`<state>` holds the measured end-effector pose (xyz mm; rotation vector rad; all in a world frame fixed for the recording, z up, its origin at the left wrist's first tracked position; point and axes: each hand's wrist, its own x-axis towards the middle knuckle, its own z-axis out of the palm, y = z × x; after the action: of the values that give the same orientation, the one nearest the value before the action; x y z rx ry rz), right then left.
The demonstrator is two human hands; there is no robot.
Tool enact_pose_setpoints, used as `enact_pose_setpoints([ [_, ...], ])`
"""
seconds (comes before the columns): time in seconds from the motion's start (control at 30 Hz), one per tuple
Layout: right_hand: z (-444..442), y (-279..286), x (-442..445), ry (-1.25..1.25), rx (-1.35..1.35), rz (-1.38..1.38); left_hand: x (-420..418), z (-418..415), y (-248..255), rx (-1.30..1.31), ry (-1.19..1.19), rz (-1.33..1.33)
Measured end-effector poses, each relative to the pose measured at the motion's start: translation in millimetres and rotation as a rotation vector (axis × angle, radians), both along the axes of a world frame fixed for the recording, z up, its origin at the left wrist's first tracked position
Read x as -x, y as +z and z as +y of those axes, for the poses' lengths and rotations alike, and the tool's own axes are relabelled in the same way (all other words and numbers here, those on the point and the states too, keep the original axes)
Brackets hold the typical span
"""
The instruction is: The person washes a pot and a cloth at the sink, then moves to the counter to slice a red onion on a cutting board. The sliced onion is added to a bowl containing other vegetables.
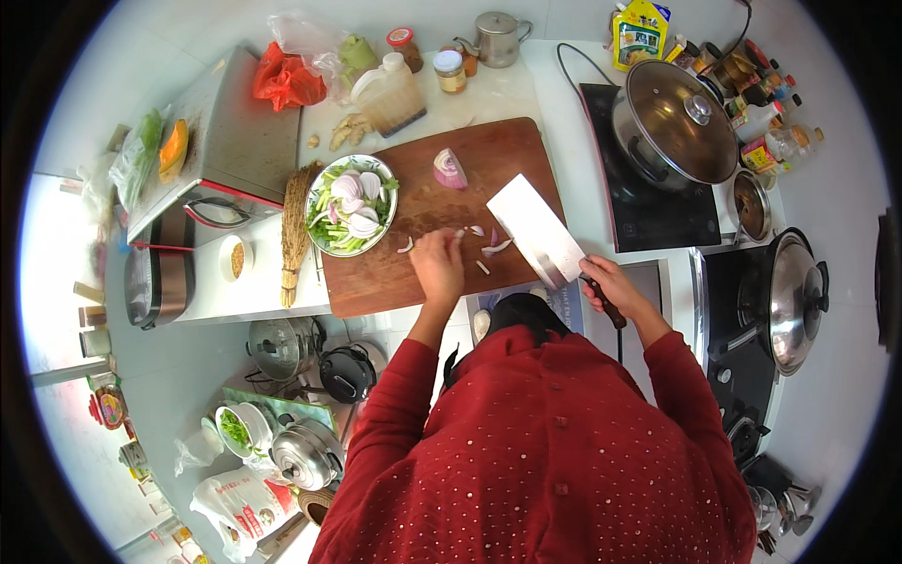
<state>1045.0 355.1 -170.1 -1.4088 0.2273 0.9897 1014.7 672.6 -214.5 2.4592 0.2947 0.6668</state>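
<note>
My right hand (612,285) grips the dark wooden handle of a Chinese cleaver (537,229), its broad blade held over the right edge of the wooden cutting board (416,282). Low over the board is my left hand (438,266), fingers bent together beside a few small onion scraps (478,230). Whether a scrap is pinched in the fingertips is hard to tell. A cut wedge of red onion (449,169) rests farther up the board. Overlapping the board's left edge, a patterned bowl (390,211) holds sliced onion (347,189) on chopped green stalks (345,240).
Left of the bowl lies a straw brush (292,233), by an oven (246,134). Ginger (350,130), a plastic jug (391,95) and jars (449,70) stand behind the board. To the right, a lidded pot (673,120) sits on an induction cooktop (662,218).
</note>
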Motion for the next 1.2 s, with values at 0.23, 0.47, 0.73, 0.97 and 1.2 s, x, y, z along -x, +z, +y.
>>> enact_pose_setpoints([
  [0.23, -5, -2, 1, 0.040, 0.001, 0.018, 17, -15, 13, 0.142, -0.182, 0.275],
  [0.47, 13, -10, 6, 0.102, 0.013, 0.053, 14, -13, 22, 0.196, -0.208, 0.475],
  [0.73, 31, -17, 9, 0.158, -0.043, 0.088, -3, -11, 5, 0.373, -0.136, 0.380],
  [0.97, 51, 22, 1, 0.189, -0.060, 0.028, -5, 8, 26, 0.438, -0.105, 0.230],
  [1.2, 127, 94, -33, 0.342, -0.008, -0.221, -22, 73, 75, 0.520, 0.009, 0.070],
])
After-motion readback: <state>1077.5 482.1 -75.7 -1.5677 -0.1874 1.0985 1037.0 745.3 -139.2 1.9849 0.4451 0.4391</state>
